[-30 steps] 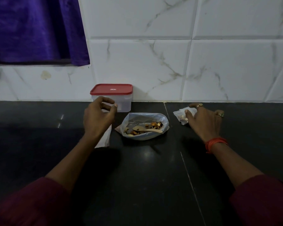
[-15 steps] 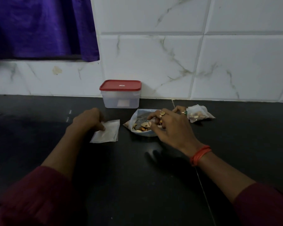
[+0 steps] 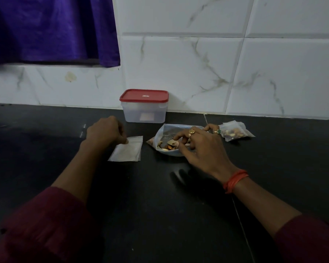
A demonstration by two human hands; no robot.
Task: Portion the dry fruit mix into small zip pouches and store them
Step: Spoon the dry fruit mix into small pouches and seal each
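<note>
the open bag of dry fruit mix (image 3: 171, 137) sits mid-counter, just in front of the red-lidded box, mouth gaping, with nuts and a wooden spoon (image 3: 172, 142) lying inside. a second ago the right hand (image 3: 199, 145) was out at 2 o'clock setting down a filled pouch (image 3: 235, 131); now it has come back over the bag and its fingers are curled down into the mouth around the spoon's end, closing on it as far as i can make out. the left hand (image 3: 104, 131) has dropped from the air to the counter and pinches the top corner of an empty zip pouch (image 3: 127, 149), which lies flat at 9 o'clock from the bag, just beside it.

so one portion looks done and the next is starting: spoon in one hand, fresh pouch in the other.

the filled pouch rests at 3 o'clock of the bag, near it, nuts showing through the plastic; whether its zip is pressed shut i can't tell. the plastic box (image 3: 144, 109) at 12 o'clock, against the tiled wall (image 3: 198, 73), has its lid on and looks empty apart from a label. storing hasn't begun. dark counter (image 3: 160, 205) otherwise, purple curtain (image 3: 51, 29) at upper left.
</note>
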